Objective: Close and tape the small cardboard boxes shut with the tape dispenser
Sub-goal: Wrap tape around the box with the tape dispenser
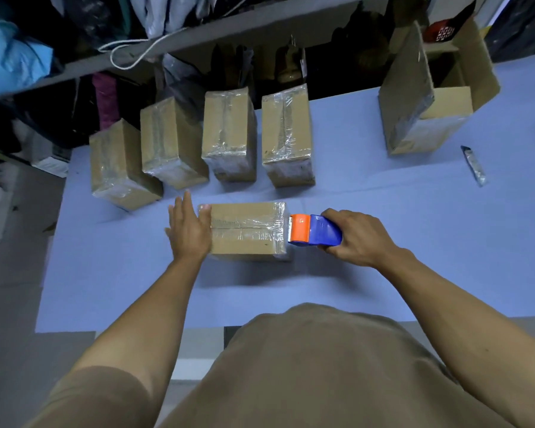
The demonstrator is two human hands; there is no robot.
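Note:
A small cardboard box lies on the blue table in front of me, its flaps down and clear tape running along the top seam to its right end. My left hand lies flat against the box's left end, fingers straight, thumb on the top edge. My right hand grips the blue handle of the tape dispenser. The dispenser's orange head touches the box's right end, where the tape wraps over the edge.
Several taped small boxes stand in a row behind, from the leftmost to the rightmost. A large open carton sits at the back right. A utility knife lies on the right. Cluttered shelves run behind the table.

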